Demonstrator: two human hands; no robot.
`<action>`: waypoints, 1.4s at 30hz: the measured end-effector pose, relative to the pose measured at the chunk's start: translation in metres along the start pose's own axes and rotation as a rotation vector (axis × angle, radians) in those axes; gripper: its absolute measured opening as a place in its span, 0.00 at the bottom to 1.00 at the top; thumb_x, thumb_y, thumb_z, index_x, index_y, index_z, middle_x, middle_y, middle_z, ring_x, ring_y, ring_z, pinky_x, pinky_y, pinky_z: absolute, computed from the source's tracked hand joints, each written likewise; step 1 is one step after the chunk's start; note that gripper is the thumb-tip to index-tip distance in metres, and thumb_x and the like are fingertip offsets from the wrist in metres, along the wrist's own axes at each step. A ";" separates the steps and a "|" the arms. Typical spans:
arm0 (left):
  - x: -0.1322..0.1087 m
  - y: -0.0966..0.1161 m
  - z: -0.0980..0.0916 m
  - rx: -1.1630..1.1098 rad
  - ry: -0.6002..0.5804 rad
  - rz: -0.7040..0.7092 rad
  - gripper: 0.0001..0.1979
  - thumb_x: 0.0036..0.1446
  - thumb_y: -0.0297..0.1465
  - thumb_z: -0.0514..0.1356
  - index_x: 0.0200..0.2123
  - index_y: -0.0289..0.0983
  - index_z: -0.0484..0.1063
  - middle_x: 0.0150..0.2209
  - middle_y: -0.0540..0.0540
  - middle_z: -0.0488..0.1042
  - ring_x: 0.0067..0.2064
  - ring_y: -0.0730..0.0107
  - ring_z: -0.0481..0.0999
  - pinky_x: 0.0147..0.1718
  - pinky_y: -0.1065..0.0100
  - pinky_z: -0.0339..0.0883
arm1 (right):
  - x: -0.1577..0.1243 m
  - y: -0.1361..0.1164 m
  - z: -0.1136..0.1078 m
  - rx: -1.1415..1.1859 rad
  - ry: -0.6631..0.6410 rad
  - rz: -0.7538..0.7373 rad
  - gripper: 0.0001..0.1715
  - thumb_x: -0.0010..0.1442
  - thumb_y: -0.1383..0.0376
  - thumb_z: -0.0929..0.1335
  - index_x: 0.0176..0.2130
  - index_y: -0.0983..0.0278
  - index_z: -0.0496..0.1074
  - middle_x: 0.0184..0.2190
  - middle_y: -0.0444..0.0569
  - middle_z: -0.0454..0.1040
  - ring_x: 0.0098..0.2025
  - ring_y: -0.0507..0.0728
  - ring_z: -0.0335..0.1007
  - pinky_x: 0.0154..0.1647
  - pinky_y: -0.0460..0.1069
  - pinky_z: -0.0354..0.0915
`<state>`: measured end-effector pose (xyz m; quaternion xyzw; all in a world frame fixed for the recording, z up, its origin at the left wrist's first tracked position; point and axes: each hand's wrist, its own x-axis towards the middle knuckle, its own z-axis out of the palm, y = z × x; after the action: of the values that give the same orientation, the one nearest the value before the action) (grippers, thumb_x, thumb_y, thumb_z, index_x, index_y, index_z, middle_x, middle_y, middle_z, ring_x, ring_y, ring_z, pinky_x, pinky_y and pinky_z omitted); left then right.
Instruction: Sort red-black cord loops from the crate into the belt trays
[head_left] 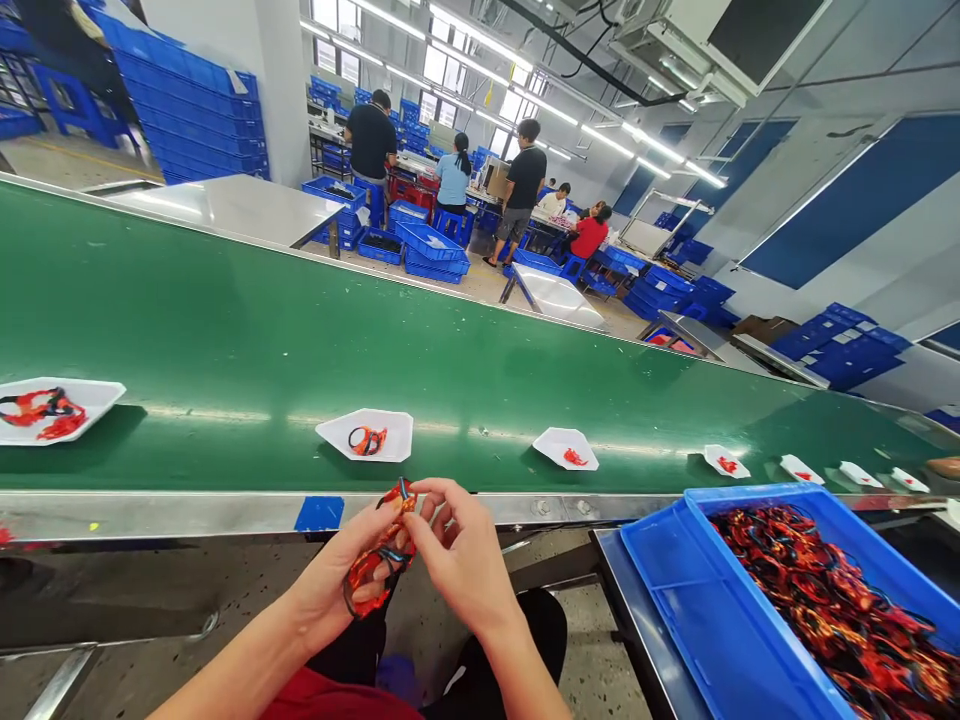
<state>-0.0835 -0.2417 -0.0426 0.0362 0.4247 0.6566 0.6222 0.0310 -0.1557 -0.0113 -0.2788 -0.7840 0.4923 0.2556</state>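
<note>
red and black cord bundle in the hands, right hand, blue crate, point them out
red and black cord bundle (371, 575): head view, on its red lower loop
right hand (461, 550): head view, on the back of the hand
blue crate (675, 600): head view, on its inner left wall

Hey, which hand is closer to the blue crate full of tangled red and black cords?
Right. The right hand is to the left of the blue plastic crate, not touching it. The left hand is farther away, on the right hand's far side, and both hands hold a red and black cord.
</note>
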 end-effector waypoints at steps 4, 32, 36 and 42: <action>-0.002 -0.003 0.009 0.146 -0.039 0.062 0.18 0.49 0.40 0.64 0.41 0.38 0.69 0.24 0.54 0.65 0.15 0.89 0.53 0.10 0.85 0.44 | -0.007 0.005 -0.001 -0.015 -0.004 -0.040 0.14 0.59 0.66 0.65 0.46 0.59 0.71 0.29 0.42 0.67 0.24 0.48 0.59 0.25 0.44 0.58; 0.006 -0.014 0.011 0.049 -0.057 -0.078 0.19 0.50 0.44 0.63 0.36 0.35 0.72 0.27 0.52 0.66 0.17 0.89 0.53 0.11 0.84 0.44 | -0.018 0.021 0.000 0.207 0.155 0.110 0.08 0.58 0.61 0.67 0.35 0.63 0.72 0.25 0.42 0.67 0.24 0.47 0.58 0.24 0.43 0.56; 0.004 -0.011 0.012 0.062 -0.069 -0.117 0.21 0.52 0.45 0.60 0.44 0.38 0.72 0.27 0.53 0.65 0.17 0.88 0.53 0.11 0.84 0.44 | -0.014 0.029 -0.009 1.149 0.118 0.475 0.15 0.54 0.56 0.70 0.35 0.66 0.69 0.20 0.36 0.56 0.16 0.42 0.44 0.13 0.37 0.44; 0.004 -0.013 0.010 0.072 0.002 -0.120 0.20 0.51 0.43 0.62 0.45 0.37 0.72 0.27 0.53 0.65 0.17 0.89 0.52 0.11 0.84 0.45 | -0.011 0.038 -0.017 1.682 0.126 0.570 0.16 0.49 0.67 0.74 0.34 0.69 0.66 0.22 0.36 0.57 0.17 0.39 0.48 0.12 0.34 0.48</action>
<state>-0.0679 -0.2350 -0.0459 0.0324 0.4499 0.6025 0.6584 0.0577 -0.1392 -0.0414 -0.2101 -0.0485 0.9336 0.2862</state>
